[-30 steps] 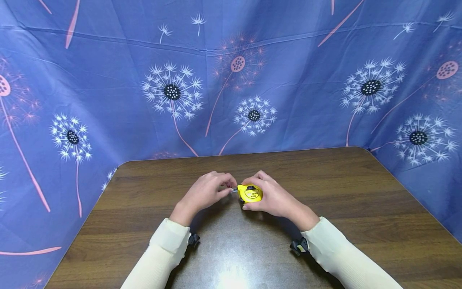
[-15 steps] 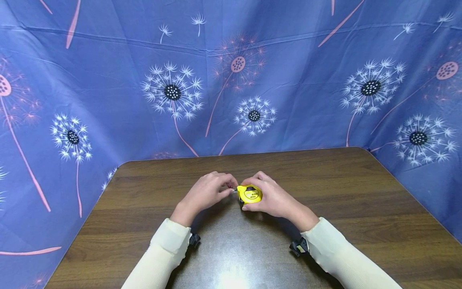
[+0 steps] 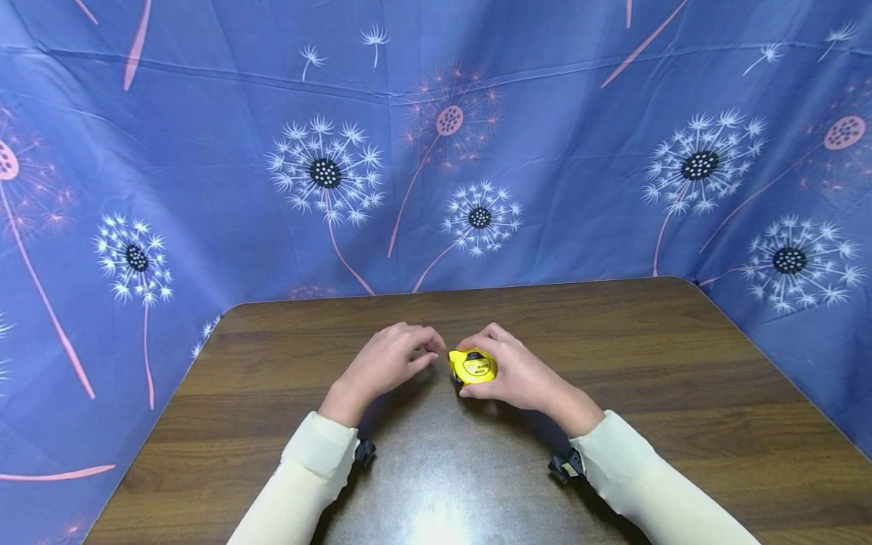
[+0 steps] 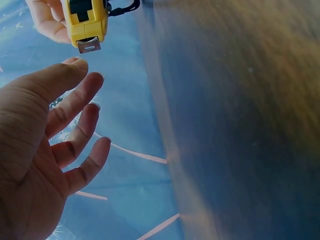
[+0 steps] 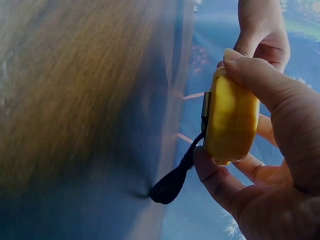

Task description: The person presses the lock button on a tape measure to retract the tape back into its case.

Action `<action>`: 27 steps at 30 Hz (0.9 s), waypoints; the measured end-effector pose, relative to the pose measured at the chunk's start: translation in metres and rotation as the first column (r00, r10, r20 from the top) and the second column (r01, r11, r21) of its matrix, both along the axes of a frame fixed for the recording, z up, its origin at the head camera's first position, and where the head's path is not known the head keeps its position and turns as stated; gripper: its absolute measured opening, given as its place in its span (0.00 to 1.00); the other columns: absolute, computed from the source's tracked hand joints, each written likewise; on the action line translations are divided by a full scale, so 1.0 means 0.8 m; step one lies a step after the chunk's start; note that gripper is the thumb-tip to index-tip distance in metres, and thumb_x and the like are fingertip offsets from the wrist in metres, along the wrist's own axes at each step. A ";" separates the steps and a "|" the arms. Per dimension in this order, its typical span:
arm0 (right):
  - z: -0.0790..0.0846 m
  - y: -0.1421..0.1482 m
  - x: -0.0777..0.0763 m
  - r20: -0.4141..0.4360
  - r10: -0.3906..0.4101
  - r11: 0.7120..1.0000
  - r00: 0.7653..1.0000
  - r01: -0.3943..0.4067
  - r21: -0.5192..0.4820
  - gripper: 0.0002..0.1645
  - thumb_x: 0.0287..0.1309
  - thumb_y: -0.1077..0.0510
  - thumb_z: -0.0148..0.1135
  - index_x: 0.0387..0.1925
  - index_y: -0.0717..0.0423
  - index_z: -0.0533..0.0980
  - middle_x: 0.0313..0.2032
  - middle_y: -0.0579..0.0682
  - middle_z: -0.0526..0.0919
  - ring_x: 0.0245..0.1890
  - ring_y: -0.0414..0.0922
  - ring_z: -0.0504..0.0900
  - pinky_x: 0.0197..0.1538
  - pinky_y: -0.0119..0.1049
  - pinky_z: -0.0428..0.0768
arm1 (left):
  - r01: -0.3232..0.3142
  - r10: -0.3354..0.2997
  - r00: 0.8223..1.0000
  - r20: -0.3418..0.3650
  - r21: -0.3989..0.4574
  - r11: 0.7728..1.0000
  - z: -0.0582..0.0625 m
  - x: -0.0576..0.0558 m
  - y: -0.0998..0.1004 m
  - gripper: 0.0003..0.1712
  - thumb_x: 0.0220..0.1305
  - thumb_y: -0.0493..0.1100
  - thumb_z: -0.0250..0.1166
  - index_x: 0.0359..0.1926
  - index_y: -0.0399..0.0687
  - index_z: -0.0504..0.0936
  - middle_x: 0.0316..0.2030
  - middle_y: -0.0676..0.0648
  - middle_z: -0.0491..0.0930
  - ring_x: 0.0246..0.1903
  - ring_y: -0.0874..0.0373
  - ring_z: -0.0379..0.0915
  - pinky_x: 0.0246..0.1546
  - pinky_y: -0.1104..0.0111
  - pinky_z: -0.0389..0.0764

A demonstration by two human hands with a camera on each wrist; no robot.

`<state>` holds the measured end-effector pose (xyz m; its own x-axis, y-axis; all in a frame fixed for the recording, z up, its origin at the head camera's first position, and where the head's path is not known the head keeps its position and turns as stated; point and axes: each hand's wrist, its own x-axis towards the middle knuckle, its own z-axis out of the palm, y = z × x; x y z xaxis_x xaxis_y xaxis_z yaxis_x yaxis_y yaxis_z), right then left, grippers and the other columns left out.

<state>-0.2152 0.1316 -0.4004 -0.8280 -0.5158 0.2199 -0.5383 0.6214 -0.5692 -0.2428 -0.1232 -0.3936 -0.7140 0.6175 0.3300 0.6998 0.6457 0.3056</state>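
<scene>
A yellow tape measure (image 3: 474,367) with black parts is held above the table by my right hand (image 3: 515,372). In the right wrist view, the thumb and fingers grip its yellow case (image 5: 232,120), and a black wrist strap (image 5: 171,185) dangles from it. The metal end hook (image 4: 89,45) sits right at the mouth of the case in the left wrist view. My left hand (image 3: 390,362) is just left of the tape measure, its fingers loosely bent and holding nothing. A small gap separates its thumb tip from the hook.
The brown wooden table (image 3: 272,393) extends beneath both hands. Behind it hangs a blue cloth (image 3: 559,189) printed with dandelions. A black wrist camera is strapped at each sleeve cuff.
Earlier, my left fingers pinched the end of the tape, a short length of blade showing. They have let go, and the blade is back in the case. My right hand keeps its grip.
</scene>
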 end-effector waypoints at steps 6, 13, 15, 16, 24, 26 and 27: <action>0.000 0.003 0.000 -0.010 0.001 1.000 1.000 -0.001 0.014 0.36 0.47 0.46 0.84 0.59 0.42 0.79 0.49 0.44 0.73 0.46 0.42 0.73 0.47 0.40 0.78 | -0.006 0.005 1.000 -0.012 -0.005 1.000 0.000 0.000 -0.002 0.07 0.69 0.41 0.71 0.47 0.55 0.87 0.39 0.60 0.86 0.42 0.60 0.80 0.46 0.61 0.81; -0.002 0.017 0.000 -0.014 -0.016 1.000 1.000 0.016 0.015 0.37 0.47 0.46 0.84 0.59 0.44 0.79 0.49 0.44 0.73 0.44 0.42 0.73 0.45 0.39 0.79 | -0.014 0.014 0.999 -0.034 -0.006 1.000 -0.001 0.000 -0.008 0.08 0.68 0.42 0.72 0.47 0.55 0.87 0.38 0.61 0.86 0.42 0.60 0.80 0.47 0.61 0.80; -0.004 0.021 0.000 -0.016 -0.019 1.000 1.000 0.019 0.019 0.37 0.47 0.46 0.84 0.59 0.44 0.79 0.49 0.45 0.73 0.44 0.42 0.73 0.45 0.39 0.79 | -0.015 0.014 0.999 -0.035 -0.012 1.000 -0.001 0.001 -0.009 0.08 0.68 0.43 0.72 0.47 0.55 0.87 0.38 0.61 0.86 0.42 0.59 0.81 0.47 0.60 0.80; -0.005 0.024 -0.001 -0.020 -0.020 1.000 1.000 0.020 0.024 0.37 0.47 0.46 0.84 0.59 0.44 0.80 0.49 0.45 0.74 0.44 0.42 0.73 0.45 0.39 0.78 | -0.014 0.014 0.999 -0.035 -0.012 1.000 -0.001 0.001 -0.010 0.08 0.68 0.43 0.72 0.47 0.54 0.87 0.38 0.60 0.86 0.42 0.59 0.81 0.47 0.60 0.81; -0.010 0.045 -0.001 -0.015 -0.038 0.998 0.999 0.039 0.050 0.37 0.47 0.46 0.84 0.59 0.43 0.80 0.49 0.44 0.73 0.45 0.43 0.73 0.44 0.39 0.78 | -0.021 0.020 0.999 -0.033 -0.020 1.000 -0.002 0.003 -0.018 0.09 0.67 0.45 0.72 0.47 0.54 0.87 0.38 0.58 0.87 0.43 0.57 0.81 0.47 0.58 0.81; -0.012 0.052 -0.002 -0.021 -0.042 0.998 0.999 0.043 0.054 0.36 0.47 0.46 0.84 0.59 0.44 0.80 0.49 0.45 0.73 0.44 0.43 0.73 0.44 0.39 0.78 | -0.027 0.026 0.999 -0.032 -0.025 0.999 -0.002 0.004 -0.021 0.09 0.67 0.46 0.72 0.47 0.53 0.87 0.38 0.57 0.87 0.43 0.57 0.81 0.47 0.58 0.81; -0.013 0.056 -0.002 -0.023 -0.045 0.997 0.999 0.046 0.056 0.36 0.47 0.46 0.84 0.59 0.44 0.80 0.49 0.45 0.73 0.44 0.43 0.73 0.44 0.39 0.78 | -0.030 0.029 0.999 -0.028 -0.029 0.999 -0.003 0.004 -0.023 0.09 0.67 0.46 0.72 0.47 0.53 0.87 0.39 0.57 0.87 0.42 0.57 0.81 0.47 0.58 0.81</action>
<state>-0.2169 0.1763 -0.4105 -0.8463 -0.4897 0.2098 -0.5206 0.6767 -0.5206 -0.2397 -0.1413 -0.3957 -0.7227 0.6062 0.3319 0.6883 0.6746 0.2668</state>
